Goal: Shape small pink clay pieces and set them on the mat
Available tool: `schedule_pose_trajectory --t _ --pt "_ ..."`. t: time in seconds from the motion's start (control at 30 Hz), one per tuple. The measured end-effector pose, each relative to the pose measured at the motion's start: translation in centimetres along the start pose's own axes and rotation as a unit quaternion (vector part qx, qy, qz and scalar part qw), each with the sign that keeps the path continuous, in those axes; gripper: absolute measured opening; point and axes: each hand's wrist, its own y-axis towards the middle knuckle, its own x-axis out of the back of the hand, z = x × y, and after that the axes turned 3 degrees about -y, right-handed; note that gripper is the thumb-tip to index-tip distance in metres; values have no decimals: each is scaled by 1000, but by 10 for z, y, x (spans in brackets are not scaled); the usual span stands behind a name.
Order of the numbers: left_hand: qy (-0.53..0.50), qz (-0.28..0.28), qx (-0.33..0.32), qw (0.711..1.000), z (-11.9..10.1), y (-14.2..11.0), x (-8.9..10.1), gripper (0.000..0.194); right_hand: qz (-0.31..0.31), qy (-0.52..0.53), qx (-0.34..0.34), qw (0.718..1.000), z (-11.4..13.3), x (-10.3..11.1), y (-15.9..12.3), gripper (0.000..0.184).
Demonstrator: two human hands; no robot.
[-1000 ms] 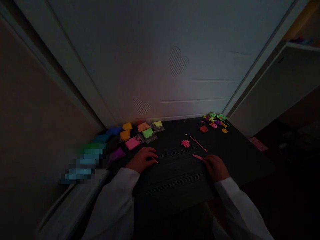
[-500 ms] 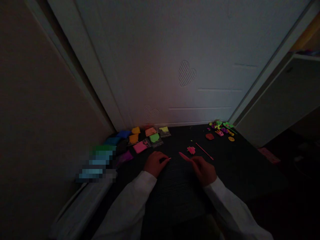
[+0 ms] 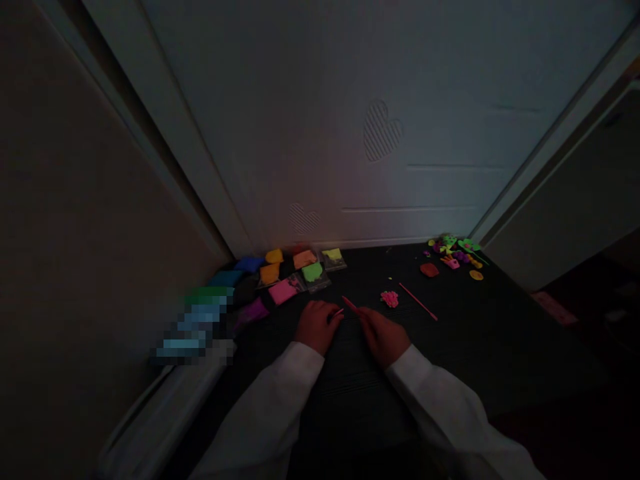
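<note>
My left hand is closed in a pinch on a small thin piece of pink clay. Facing it, my right hand grips a pink plastic clay knife, its blade pointing up and left toward my left fingertips. Blade and clay piece are close together; I cannot tell whether they touch. Beyond my right hand lies a cluster of small pink clay pieces. Right of that, a thin pink stick tool rests on the dark table.
Bags of coloured clay, among them a pink one and a green one, lie at the back left. A red clay lump and a pile of small colourful clay figures sit at the back right. A white door stands behind the table.
My right hand has moved left with the clay knife, bringing the blade close to my left fingertips. My left hand still pinches the pink piece. The view has shifted slightly.
</note>
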Motion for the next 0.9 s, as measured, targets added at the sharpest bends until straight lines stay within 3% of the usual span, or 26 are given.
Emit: schedule_pose_trajectory --t 0.37,0.9 --pt "31 22 11 999 -3 -2 11 22 72 -135 22 988 14 7 1 29" --pt "49 21 10 999 -7 -2 9 22 71 -192 24 979 20 7 2 29"
